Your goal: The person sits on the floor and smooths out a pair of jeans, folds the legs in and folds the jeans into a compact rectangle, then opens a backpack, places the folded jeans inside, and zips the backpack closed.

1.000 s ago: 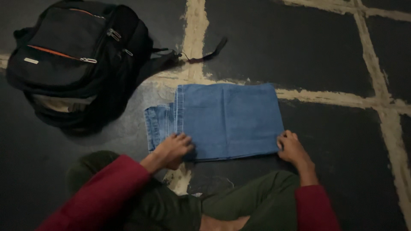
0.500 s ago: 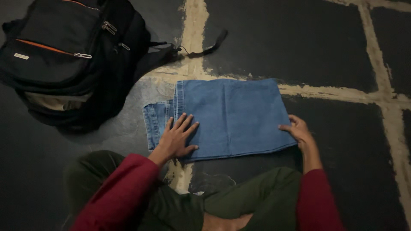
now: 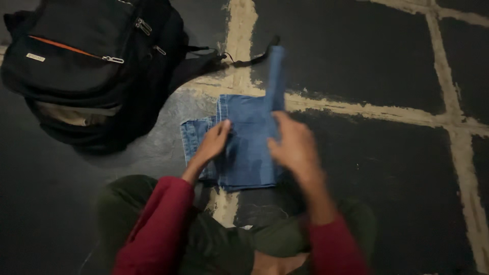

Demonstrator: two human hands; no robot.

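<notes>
My right hand (image 3: 293, 145) has swung the jeans' (image 3: 244, 153) right half up toward 12, pinching it; my left hand (image 3: 214, 142) presses flat at 9.

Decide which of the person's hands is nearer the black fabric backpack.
Left. The left hand rests on the folded blue denim jeans beside the black fabric backpack; the right hand lifts their far side.

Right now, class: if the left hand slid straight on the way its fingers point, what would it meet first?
The left hand rests on the folded blue jeans, fingers pointing up and slightly right. It would probably first meet the raised denim flap that the right hand lifts, though depth is unclear.
</notes>
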